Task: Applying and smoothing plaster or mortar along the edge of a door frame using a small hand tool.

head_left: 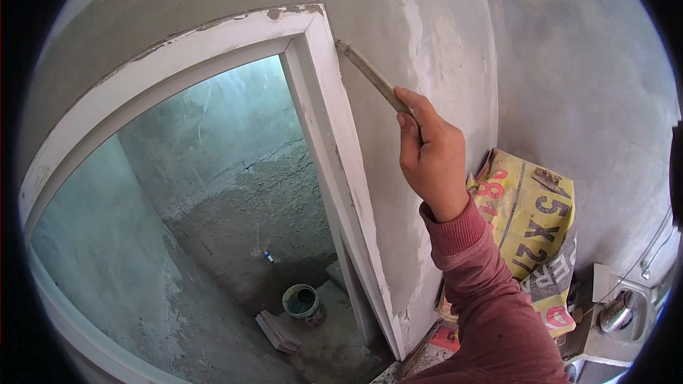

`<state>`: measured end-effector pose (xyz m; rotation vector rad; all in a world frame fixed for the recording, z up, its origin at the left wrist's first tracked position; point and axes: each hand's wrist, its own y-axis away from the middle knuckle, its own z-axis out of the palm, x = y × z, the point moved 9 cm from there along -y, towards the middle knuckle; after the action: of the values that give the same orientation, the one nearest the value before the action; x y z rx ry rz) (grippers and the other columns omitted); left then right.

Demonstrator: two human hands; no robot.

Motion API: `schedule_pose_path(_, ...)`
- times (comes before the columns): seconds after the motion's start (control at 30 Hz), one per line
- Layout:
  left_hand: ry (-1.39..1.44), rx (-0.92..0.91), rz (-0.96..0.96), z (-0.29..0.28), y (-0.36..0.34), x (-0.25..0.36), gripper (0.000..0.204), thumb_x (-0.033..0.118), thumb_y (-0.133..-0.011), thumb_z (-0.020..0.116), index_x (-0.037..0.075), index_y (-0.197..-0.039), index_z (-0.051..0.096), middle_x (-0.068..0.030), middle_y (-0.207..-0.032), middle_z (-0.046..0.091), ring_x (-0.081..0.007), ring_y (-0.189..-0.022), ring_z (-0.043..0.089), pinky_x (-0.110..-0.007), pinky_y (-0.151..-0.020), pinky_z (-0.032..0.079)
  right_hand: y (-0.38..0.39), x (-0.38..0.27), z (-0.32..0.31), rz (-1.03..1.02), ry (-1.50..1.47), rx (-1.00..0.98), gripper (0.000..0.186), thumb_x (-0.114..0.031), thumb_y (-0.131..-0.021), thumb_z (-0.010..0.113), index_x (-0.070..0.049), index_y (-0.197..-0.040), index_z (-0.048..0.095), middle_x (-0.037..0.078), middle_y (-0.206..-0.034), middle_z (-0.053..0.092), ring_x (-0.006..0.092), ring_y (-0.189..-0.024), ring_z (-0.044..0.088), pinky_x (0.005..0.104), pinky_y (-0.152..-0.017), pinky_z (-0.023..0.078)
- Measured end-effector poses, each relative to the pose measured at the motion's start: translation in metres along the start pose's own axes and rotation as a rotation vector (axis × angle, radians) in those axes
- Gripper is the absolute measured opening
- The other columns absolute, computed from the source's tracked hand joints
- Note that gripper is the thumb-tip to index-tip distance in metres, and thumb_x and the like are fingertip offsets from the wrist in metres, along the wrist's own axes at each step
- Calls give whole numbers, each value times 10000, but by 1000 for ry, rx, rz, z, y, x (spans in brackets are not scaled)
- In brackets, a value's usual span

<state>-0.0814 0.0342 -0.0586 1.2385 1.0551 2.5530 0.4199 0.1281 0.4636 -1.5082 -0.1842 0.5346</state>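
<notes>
My right hand is raised in front of the grey plastered wall, its fingers closed around a narrow, flat, greyish-tan stick. I cannot make out exactly what kind of tool it is. The stick slants up to the left, and its far tip is at the outer edge of the white door frame, just below the frame's top right corner. Rough plaster and small chips run along that edge. A maroon sleeve covers my right forearm. My left hand is out of view.
Through the doorway, a bucket and a small stack of tiles stand on the floor near a blue-and-white tap fitting. To the right lies a yellow printed sack, beside a sink with a metal vessel.
</notes>
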Motion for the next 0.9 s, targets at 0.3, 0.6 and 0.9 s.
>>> schedule_pose_path(0.3, -334, 122, 473, 50, 54, 35, 374, 293, -824, 484, 153, -554, 266, 8, -504, 312, -135, -459, 317, -309, -424, 287, 2, -6, -1, -73, 124, 14, 356, 4, -712, 528, -120, -1045, 545, 81, -656, 585, 238, -556, 574, 328, -490, 444)
schedule_pose_path(0.6, 228, 38, 98, -34, -33, -9, 318, 260, -775, 536, 155, -562, 324, -7, -502, 307, -154, -442, 301, -318, -409, 289, 4, -17, -2, -88, 127, -38, 405, 9, -701, 526, -117, -1086, 537, 70, -651, 588, 235, -545, 573, 322, -480, 445)
schedule_pose_path(0.9, -212, 191, 401, 14, 24, 18, 374, 262, -780, 502, 157, -527, 247, -7, -503, 286, -158, -436, 280, -333, -395, 265, 15, -16, -1, -22, 157, -127, 335, 55, -739, 540, -52, -1056, 560, 170, -813, 609, 258, -610, 606, 285, -557, 466)
